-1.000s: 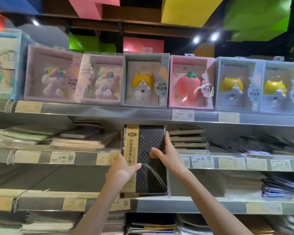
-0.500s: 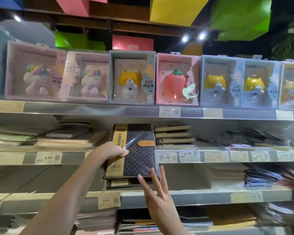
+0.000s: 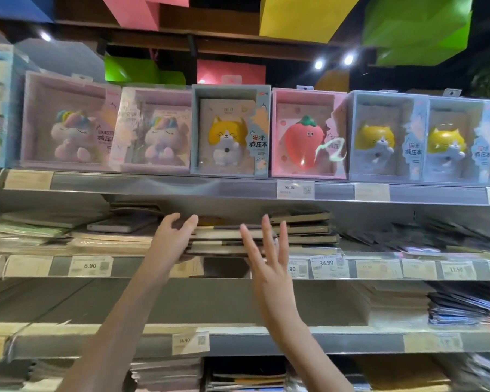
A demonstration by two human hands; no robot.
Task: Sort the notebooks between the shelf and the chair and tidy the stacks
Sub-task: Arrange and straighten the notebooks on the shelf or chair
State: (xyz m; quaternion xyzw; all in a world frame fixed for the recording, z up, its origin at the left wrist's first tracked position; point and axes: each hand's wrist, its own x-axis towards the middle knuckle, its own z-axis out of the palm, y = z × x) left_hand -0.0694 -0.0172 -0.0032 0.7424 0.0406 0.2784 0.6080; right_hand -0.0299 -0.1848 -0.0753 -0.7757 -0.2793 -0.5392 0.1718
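Reaching up to the middle shelf at the centre of the frame, my left hand rests against the left end of a short stack of dark notebooks with pale page edges, its fingers loosely bent along the stack's side and top rather than clamped round anything. My right hand is raised just in front of the stack's right end with all its fingers spread and straight, holding nothing; I cannot tell whether the fingertips touch the books. That stack lies flat on the grey metal shelf with price tags along its front lip, and just beside it on the right sits a taller pile of brown-edged notebooks, slightly fanned. Toward the left of the frame on the same shelf lie flat heaps of pale green and cream exercise books. On the shelf above, across the upper middle of the frame, stands a row of clear-fronted gift boxes: a grey box with an orange cat squishy and, next to it on the right, a pink box with a red strawberry squishy.
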